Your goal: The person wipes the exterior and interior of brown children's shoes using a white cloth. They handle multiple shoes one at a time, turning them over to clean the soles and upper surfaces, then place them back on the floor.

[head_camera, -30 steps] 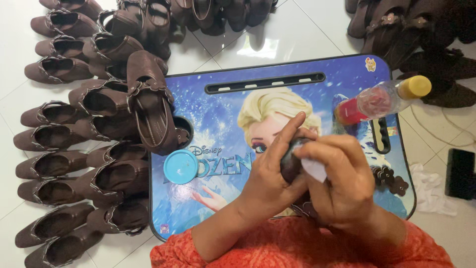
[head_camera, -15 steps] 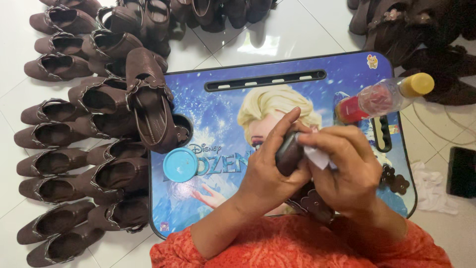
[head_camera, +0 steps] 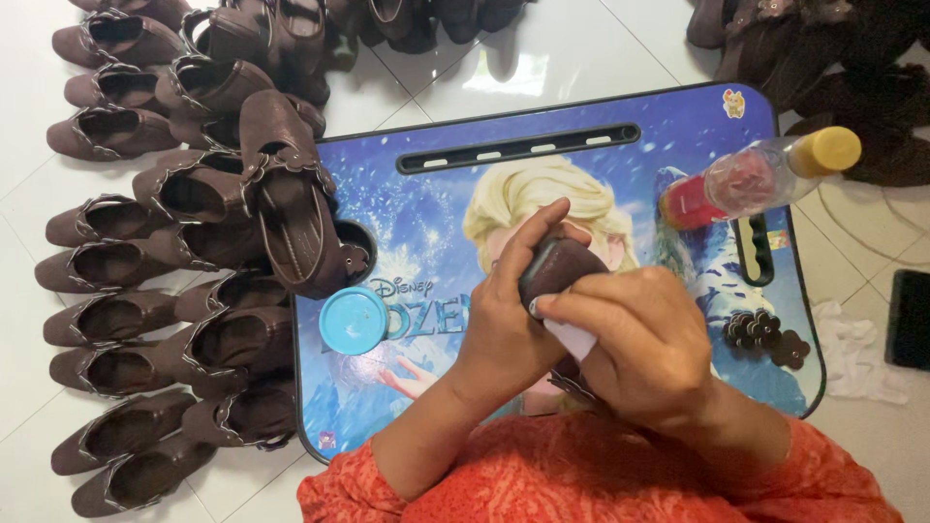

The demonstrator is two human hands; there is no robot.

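My left hand (head_camera: 506,324) grips a small dark brown shoe (head_camera: 560,266) by its side, toe end up, over a blue picture lap tray (head_camera: 426,208). My right hand (head_camera: 641,347) presses a white cloth (head_camera: 573,339) against the shoe's lower part. Both hands meet at the tray's near middle. Much of the shoe is hidden behind my fingers. My sleeves are orange.
A clear bottle (head_camera: 765,176) with a yellow cap lies on the tray's right side. A blue round lid (head_camera: 355,321) and one brown shoe (head_camera: 291,208) sit at the tray's left. Brown flower trims (head_camera: 765,334) lie near right. Several brown shoes (head_camera: 145,320) cover the floor left; a black phone (head_camera: 911,320) lies right.
The shoe has been turned and raised a little between my hands, and the white cloth has shifted from its upper right side down to its lower part.
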